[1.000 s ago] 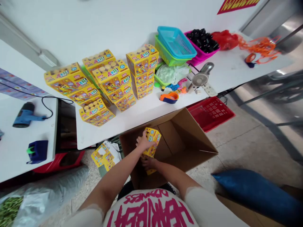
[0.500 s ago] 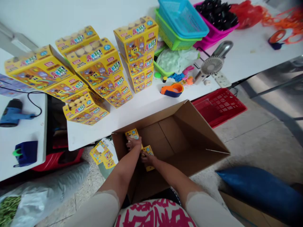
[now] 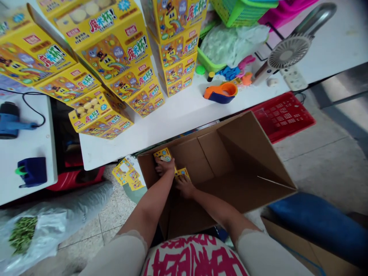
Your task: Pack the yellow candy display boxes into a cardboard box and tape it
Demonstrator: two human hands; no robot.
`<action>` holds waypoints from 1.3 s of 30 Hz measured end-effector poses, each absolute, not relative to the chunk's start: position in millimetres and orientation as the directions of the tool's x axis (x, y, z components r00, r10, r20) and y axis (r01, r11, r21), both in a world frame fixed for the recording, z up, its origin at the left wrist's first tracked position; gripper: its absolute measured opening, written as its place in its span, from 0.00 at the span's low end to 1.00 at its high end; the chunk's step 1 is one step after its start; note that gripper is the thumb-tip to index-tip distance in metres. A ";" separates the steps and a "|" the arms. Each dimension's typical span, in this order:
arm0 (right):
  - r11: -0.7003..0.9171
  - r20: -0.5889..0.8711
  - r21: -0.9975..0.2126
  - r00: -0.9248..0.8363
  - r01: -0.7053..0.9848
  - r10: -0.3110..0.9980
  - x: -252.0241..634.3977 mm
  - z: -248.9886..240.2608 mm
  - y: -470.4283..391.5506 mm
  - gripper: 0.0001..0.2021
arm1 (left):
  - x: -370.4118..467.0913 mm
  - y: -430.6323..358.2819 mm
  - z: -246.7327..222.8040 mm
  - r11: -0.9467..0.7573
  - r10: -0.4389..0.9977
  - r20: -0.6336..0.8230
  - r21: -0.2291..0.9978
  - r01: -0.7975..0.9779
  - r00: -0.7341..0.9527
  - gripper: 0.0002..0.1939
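Note:
A large open cardboard carton (image 3: 198, 168) stands below the table edge, and both my hands reach down into its left end. My left hand (image 3: 166, 167) is curled around the near end of a yellow printed box (image 3: 162, 154) in the far left corner. Just right of it, my right hand (image 3: 184, 187) lies with spread fingers on top of a second yellow box (image 3: 183, 173). My hands cover much of both boxes. The carton's right part shows bare cardboard.
Stacked yellow boxes (image 3: 115, 57) stand on the white table (image 3: 149, 134). Beside them are a tape dispenser (image 3: 220, 93), a small fan (image 3: 287, 53) and green baskets (image 3: 238, 11). A red crate (image 3: 283, 117) is right of the carton; a blue heat gun (image 3: 11, 120) lies left.
The view has moved closer to the table. My right hand and its box have shifted away from me, nearer the carton's far wall; its fingers are now spread. My left hand stays at its box.

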State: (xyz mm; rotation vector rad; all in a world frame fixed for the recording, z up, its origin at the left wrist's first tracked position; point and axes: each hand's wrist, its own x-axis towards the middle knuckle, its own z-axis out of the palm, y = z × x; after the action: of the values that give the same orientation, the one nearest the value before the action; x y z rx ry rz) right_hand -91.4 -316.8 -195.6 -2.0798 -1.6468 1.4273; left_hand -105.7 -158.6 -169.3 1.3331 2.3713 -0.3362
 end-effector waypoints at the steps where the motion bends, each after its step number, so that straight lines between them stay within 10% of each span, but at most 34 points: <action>1: -0.465 -0.603 -0.556 0.051 0.689 0.796 -97.4 -195.6 -312.3 0.30 | -106.5 -158.3 -169.1 0.519 0.759 -0.450 -0.018 0.855 -0.470 0.51; 7: -0.941 -0.786 -0.143 0.543 0.305 0.295 -124.9 -206.4 -281.3 0.46 | -102.6 -156.5 -170.4 0.523 0.769 -0.423 -0.012 0.852 -0.479 0.53; 14: -0.920 -0.743 -0.210 0.558 0.331 0.370 -136.2 -201.1 -294.1 0.56 | -103.5 -159.8 -174.0 0.537 0.771 -0.411 0.006 0.844 -0.487 0.55; 31: -0.890 -0.808 -0.320 0.397 0.326 0.436 -160.7 -218.2 -294.3 0.37 | -105.1 -163.1 -226.3 0.342 0.774 -0.555 -0.038 0.939 -0.305 0.54; 39: -0.833 -0.802 -0.441 0.270 0.334 0.533 -141.3 -233.9 -306.2 0.45 | -108.9 -165.6 -218.7 0.376 0.776 -0.510 -0.099 0.921 -0.371 0.46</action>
State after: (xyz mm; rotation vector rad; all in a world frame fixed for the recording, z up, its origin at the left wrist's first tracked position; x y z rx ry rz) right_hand -141.3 -306.2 -233.9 -2.3499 -0.8140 1.5993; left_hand -108.9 -165.6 -218.7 1.4754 2.2617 -0.5262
